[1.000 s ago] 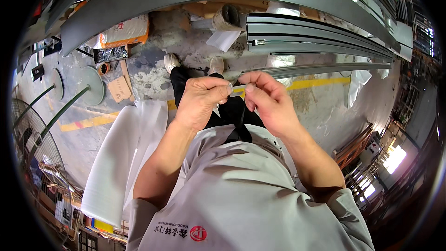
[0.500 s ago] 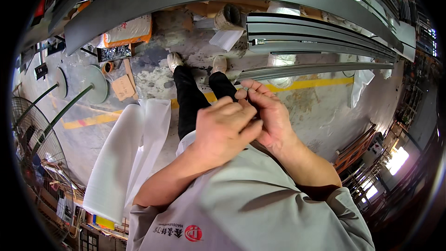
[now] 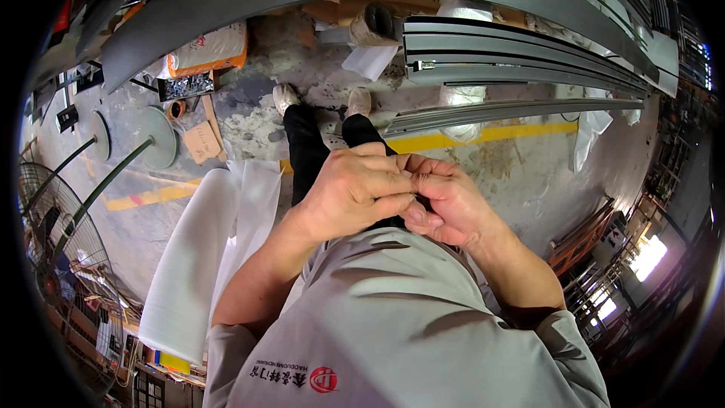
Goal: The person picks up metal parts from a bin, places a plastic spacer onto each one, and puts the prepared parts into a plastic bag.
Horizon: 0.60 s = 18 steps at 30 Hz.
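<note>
— What are the two hands doing?

— Both are drawn up close to the chest of the grey work shirt (image 3: pixel 393 317). The left hand (image 3: pixel 355 193) is curled over, its fingers folded down and pressed against the right hand (image 3: pixel 445 208), which is likewise curled, fingertips tucked in where the two meet.

— Are they holding anything?

— I cannot tell. Whatever lies between the fingertips is hidden by the knuckles; nothing of it shows. The hands are clasped tight together, neither one spread.

— And around them, taking the shirt as the marker?

— Just beyond the shirt, past the hands, the person's black trouser legs (image 3: pixel 306 155) run down to a pair of pale worn shoes (image 3: pixel 285 96) on the stained concrete floor (image 3: pixel 521 174). To the left of the shirt, just beside the left forearm, lies a broad roll of white foam sheeting (image 3: pixel 189 257), part unrolled. Further from the shirt, ahead and to the right, a stack of long grey metal profiles (image 3: pixel 498 49) stretches across, with a yellow painted floor line (image 3: pixel 483 136) between them and the hands. Ahead and to the left of the shirt sits an orange-and-white sack (image 3: pixel 208 49), with a round grey fan base (image 3: pixel 155 136) nearer the left edge and a wire-caged standing fan (image 3: pixel 53 219) well apart to the far left.
</note>
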Available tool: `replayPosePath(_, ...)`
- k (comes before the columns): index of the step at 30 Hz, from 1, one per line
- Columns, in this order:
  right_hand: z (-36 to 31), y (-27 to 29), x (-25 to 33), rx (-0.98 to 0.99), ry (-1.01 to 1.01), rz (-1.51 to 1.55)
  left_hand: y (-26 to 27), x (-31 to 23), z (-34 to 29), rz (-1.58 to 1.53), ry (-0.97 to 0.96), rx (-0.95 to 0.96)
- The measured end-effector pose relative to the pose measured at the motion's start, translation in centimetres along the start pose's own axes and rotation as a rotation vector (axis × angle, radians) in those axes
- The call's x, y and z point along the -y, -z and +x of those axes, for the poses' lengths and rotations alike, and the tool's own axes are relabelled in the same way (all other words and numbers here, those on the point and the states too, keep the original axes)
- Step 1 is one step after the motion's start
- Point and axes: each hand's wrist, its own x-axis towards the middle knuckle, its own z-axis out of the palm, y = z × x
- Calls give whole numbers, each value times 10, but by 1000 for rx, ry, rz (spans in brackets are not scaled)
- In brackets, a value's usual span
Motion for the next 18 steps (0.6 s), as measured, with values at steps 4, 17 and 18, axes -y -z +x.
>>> replayPosePath(4, -4, -1, 4, 17, -44, -43, -8, -12, 3, 186, -92, -109)
replayPosePath(17, -6, 15, -19, -49, 540, -610, 5, -9, -2, -298, 401, -112)
replayPosePath(18, -5, 13, -19, -64, 554, -564, 2, -8, -3, -349, 455, -120)
